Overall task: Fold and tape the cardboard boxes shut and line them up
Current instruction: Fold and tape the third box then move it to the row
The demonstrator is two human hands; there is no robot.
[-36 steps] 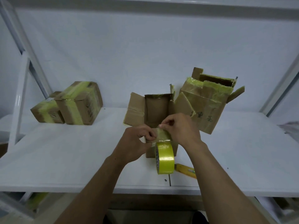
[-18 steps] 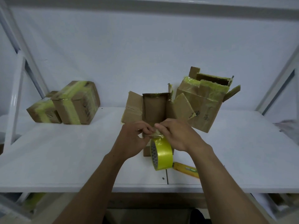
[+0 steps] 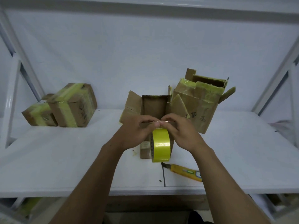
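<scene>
Cardboard boxes point(image 3: 154, 107) number four, with one tape roll point(image 3: 161, 143).

Yellow tape roll point(image 3: 161, 145); brown boxes point(image 3: 73, 105) (yellow-striped); white shelf point(image 3: 64, 159).

Cardboard boxes, four in all: two taped shut with yellow tape, namely one small taped box point(image 3: 38, 114) and one larger taped box point(image 3: 74, 105), and two with flaps standing open, namely one middle open box point(image 3: 154, 105) and one bigger open box point(image 3: 199, 107). Roll of yellow tape point(image 3: 161, 145), one; yellow utility knife point(image 3: 184, 172), one; white tabletop point(image 3: 64, 159), one. Hands, two: one left hand point(image 3: 137, 131) and one right hand point(image 3: 182, 131).
</scene>
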